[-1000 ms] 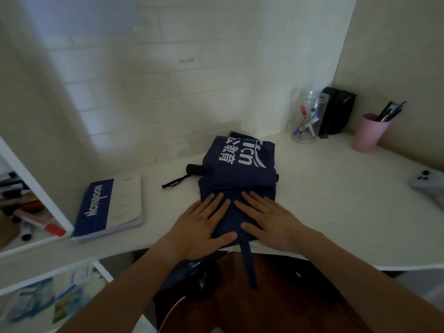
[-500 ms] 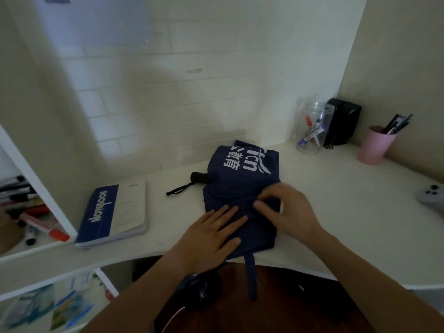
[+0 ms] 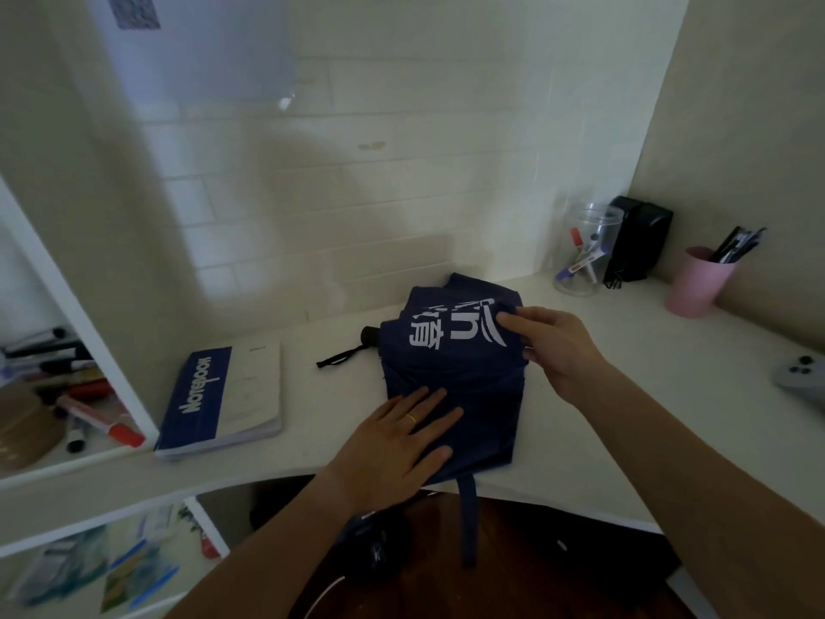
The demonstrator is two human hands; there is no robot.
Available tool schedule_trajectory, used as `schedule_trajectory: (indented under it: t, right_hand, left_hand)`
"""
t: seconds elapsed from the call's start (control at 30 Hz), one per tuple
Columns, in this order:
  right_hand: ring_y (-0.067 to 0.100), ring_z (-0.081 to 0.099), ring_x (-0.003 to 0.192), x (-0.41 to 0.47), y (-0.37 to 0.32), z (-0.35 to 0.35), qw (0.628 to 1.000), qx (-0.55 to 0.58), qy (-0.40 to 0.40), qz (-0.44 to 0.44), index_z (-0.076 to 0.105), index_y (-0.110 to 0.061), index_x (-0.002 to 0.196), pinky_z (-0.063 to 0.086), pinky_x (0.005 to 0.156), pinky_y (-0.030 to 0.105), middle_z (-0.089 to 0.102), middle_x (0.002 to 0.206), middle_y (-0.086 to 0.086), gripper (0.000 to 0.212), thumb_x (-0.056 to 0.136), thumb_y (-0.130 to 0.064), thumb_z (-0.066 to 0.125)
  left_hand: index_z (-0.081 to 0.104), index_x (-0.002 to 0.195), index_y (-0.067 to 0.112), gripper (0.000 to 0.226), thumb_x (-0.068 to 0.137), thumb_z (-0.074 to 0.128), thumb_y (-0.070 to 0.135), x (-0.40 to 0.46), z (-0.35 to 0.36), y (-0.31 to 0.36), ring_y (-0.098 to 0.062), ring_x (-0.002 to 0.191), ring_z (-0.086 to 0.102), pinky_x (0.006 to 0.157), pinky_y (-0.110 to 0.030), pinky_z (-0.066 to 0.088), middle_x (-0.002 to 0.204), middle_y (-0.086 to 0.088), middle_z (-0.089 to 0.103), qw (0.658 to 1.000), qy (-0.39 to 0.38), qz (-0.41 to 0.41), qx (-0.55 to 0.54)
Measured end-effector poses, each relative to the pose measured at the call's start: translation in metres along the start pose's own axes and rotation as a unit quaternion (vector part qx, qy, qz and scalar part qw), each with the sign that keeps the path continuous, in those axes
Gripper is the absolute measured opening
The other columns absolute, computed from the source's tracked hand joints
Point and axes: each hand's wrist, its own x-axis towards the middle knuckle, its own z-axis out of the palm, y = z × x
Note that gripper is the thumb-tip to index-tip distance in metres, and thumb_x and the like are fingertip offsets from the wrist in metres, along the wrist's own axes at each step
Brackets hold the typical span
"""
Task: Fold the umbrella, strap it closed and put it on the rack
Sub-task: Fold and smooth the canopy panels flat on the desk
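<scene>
A navy umbrella point(image 3: 468, 377) with white lettering lies collapsed and flattened on the white desk point(image 3: 634, 404). Its black handle point(image 3: 369, 336) and wrist loop point(image 3: 335, 358) stick out to the left. The closing strap point(image 3: 468, 520) hangs loose over the desk's front edge. My left hand point(image 3: 397, 444) lies flat on the near part of the cloth, fingers spread. My right hand point(image 3: 558, 346) pinches the right edge of the cloth at the far end, fingertips on the print.
A blue-and-white notebook point(image 3: 223, 395) lies left of the umbrella. A white shelf unit point(image 3: 102, 323) with markers stands at the far left. At the back right are a clear jar point(image 3: 585, 252), a black box point(image 3: 638, 239) and a pink pen cup point(image 3: 698, 281). A grey controller point(image 3: 803, 382) lies at the right edge.
My right hand has lifted off the near cloth and moved away from me to the far right edge, taking hold of it. My left hand still presses flat.
</scene>
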Motion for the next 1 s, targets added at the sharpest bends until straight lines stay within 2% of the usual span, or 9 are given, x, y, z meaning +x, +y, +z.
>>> schedule_trajectory:
  t: [0.13,0.27,0.37,0.47,0.63,0.7,0.8,0.9,1.0]
  right_hand:
    - [0.024,0.07,0.09,-0.015,0.011,-0.008,0.998,-0.046,-0.021,-0.038,0.074,-0.006,0.101,0.054,0.082,0.041,0.077,0.103,0.013,0.019,0.086,-0.017,0.075]
    - [0.024,0.066,0.082,-0.032,0.029,-0.015,0.993,-0.084,-0.045,-0.069,0.068,-0.007,0.102,0.051,0.067,0.036,0.076,0.091,0.012,0.014,0.089,-0.008,0.071]
    - [0.016,0.064,0.074,-0.049,0.042,-0.021,0.978,-0.145,-0.09,-0.122,0.054,-0.017,0.122,0.058,0.065,0.031,0.067,0.069,-0.005,0.036,0.093,0.003,0.063]
    - [0.016,0.064,0.076,-0.061,0.051,-0.024,0.956,-0.215,-0.119,-0.162,0.047,-0.03,0.137,0.06,0.076,0.034,0.061,0.075,0.006,0.058,0.092,0.004,0.061]
    - [0.01,0.066,0.091,-0.062,0.064,-0.024,0.918,-0.334,-0.099,-0.191,0.061,-0.039,0.119,0.058,0.083,0.032,0.068,0.096,-0.002,0.047,0.084,-0.01,0.075]
    - [0.007,0.066,0.09,-0.063,0.069,-0.025,0.912,-0.349,-0.097,-0.192,0.061,-0.037,0.115,0.057,0.082,0.029,0.068,0.095,-0.005,0.048,0.08,-0.008,0.078]
    - [0.008,0.066,0.084,-0.063,0.073,-0.029,0.903,-0.374,-0.078,-0.194,0.061,-0.033,0.11,0.056,0.077,0.026,0.068,0.091,-0.004,0.047,0.077,-0.006,0.08]
    - [0.011,0.065,0.073,-0.061,0.079,-0.032,0.903,-0.376,-0.062,-0.197,0.062,-0.034,0.103,0.055,0.07,0.027,0.067,0.082,-0.002,0.045,0.075,-0.005,0.081]
    - [0.008,0.064,0.07,-0.06,0.084,-0.033,0.903,-0.375,-0.061,-0.2,0.062,-0.034,0.101,0.055,0.072,0.028,0.066,0.078,-0.002,0.043,0.074,-0.005,0.08]
  left_hand:
    - [0.032,0.157,0.032,0.054,0.108,0.024,0.053,-0.004,-0.001,0.002,-0.025,0.129,0.042,0.107,-0.034,0.044,0.145,-0.01,0.043,0.998,0.069,0.003,0.011]
    - [0.042,0.153,0.025,0.055,0.106,0.033,0.053,-0.008,-0.001,0.01,-0.023,0.116,0.053,0.101,-0.035,0.048,0.134,-0.007,0.056,0.993,0.115,-0.013,0.001]
    - [0.049,0.139,0.024,0.055,0.097,0.048,0.06,-0.012,-0.006,0.02,-0.018,0.111,0.06,0.096,-0.031,0.05,0.127,0.0,0.063,0.983,0.145,-0.081,-0.082]
    - [0.034,0.129,0.031,0.066,0.082,0.071,0.059,-0.015,-0.01,0.026,-0.01,0.11,0.062,0.091,-0.03,0.054,0.125,0.006,0.063,0.941,0.15,-0.179,-0.246]
    - [0.014,0.147,0.034,0.113,0.066,0.093,0.041,-0.012,-0.014,0.033,-0.001,0.097,0.064,0.083,-0.015,0.052,0.108,0.01,0.064,0.853,0.236,-0.271,-0.379]
    - [0.035,0.142,0.032,0.091,0.071,0.091,0.041,-0.008,-0.021,0.034,-0.003,0.094,0.063,0.079,-0.016,0.052,0.104,0.006,0.065,0.803,0.261,-0.328,-0.424]
    - [0.067,0.105,0.024,0.035,0.08,0.082,0.043,-0.004,-0.03,0.033,-0.006,0.093,0.067,0.07,-0.01,0.05,0.1,0.003,0.073,0.765,0.248,-0.376,-0.46]
    - [0.069,0.097,0.019,0.034,0.081,0.079,0.048,-0.005,-0.034,0.033,-0.008,0.091,0.068,0.066,-0.011,0.048,0.095,0.005,0.073,0.761,0.226,-0.389,-0.467]
    - [0.057,0.112,0.021,0.056,0.072,0.088,0.046,-0.005,-0.037,0.034,-0.004,0.089,0.065,0.067,-0.013,0.047,0.103,0.008,0.067,0.788,0.188,-0.376,-0.45]
